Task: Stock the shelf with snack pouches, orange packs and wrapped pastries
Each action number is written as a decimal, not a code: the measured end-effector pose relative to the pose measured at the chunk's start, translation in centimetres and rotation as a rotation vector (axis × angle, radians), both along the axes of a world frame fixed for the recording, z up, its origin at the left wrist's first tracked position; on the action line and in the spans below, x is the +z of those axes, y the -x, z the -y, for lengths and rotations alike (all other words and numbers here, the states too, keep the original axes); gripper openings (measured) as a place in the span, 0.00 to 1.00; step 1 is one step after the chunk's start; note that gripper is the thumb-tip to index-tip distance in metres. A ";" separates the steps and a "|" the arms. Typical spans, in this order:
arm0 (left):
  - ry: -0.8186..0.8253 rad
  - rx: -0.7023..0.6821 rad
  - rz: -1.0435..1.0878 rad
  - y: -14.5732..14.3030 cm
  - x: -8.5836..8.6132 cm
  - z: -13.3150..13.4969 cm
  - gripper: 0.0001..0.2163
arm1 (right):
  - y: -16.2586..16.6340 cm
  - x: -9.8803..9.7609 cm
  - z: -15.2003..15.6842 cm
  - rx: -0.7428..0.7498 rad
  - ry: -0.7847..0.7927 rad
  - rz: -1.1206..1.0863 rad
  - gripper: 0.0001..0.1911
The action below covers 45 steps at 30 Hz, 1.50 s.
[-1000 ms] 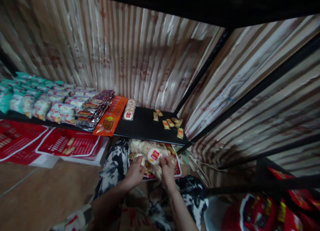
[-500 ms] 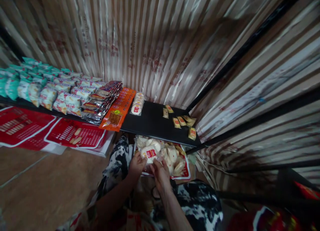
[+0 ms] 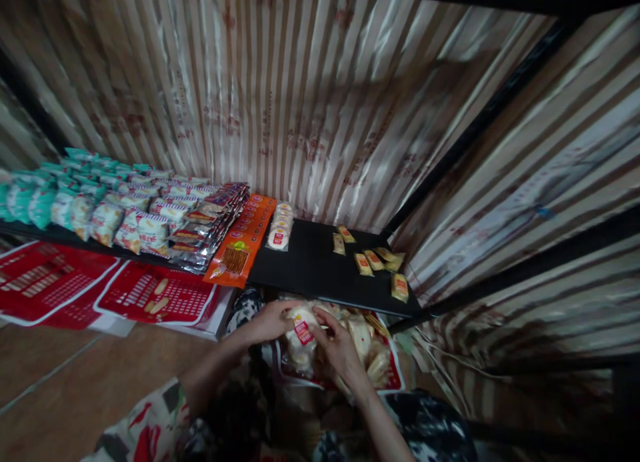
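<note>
Both my hands grip a stack of pale round snack packets [image 3: 300, 339] with red labels, just below the front edge of a black shelf [image 3: 315, 269]. My left hand [image 3: 267, 321] closes on the stack's top left, my right hand [image 3: 340, 349] on its right side. Beneath them a red and white box [image 3: 393, 375] holds more of the same packets [image 3: 367, 352]. On the shelf lie a short row of the same round packets [image 3: 280, 227] and several small yellow packets [image 3: 373, 262].
To the left the shelf carries an orange packet row [image 3: 240, 239], dark foil packets [image 3: 210, 219] and teal and white snack bags [image 3: 75, 202]. Red printed cartons [image 3: 140, 295] sit under it on a brown floor. Striped plastic sheeting [image 3: 300, 102] and black frame bars [image 3: 480, 122] close the back and right.
My hands have lifted a stack of round packets up out of the box, closer to the shelf edge. The camera has shifted slightly, showing more of my left sleeve.
</note>
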<state>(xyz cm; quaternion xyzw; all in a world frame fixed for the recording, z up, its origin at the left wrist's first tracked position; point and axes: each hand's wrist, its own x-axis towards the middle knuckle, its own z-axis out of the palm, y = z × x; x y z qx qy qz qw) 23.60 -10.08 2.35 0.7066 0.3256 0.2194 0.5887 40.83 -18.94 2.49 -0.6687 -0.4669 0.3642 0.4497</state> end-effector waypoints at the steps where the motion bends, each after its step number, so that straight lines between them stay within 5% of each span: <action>1: -0.044 -0.025 -0.025 0.2 0.4 -0.7 0.23 | 0.1 0.5 -0.5 0.033 0.005 0.002 0.22; 6: -0.112 0.028 -0.099 0.0 1.8 -3.6 0.23 | 0.7 2.0 -3.1 0.095 0.024 -0.116 0.21; 12: -0.210 0.484 -0.148 -1.2 1.4 -5.8 0.20 | 1.2 0.4 -8.1 -0.061 -0.012 -0.327 0.23; 15: -0.251 0.575 -0.153 -1.4 1.1 -6.0 0.21 | 1.7 -0.6 -11.2 -0.123 -0.040 -0.302 0.23; 29: -0.507 0.481 -0.466 -2.0 0.0 -10.1 0.24 | 3.4 -2.9 -21.6 -0.209 -0.107 -0.159 0.16; 39: -0.558 0.458 -0.497 -3.1 -1.7 -12.4 0.24 | 2.5 -3.8 -24.0 -0.188 -0.066 0.047 0.10; 45: -0.584 0.474 -0.548 -3.3 -2.2 -12.6 0.23 | 2.7 -3.6 -24.2 -0.191 0.044 0.415 0.12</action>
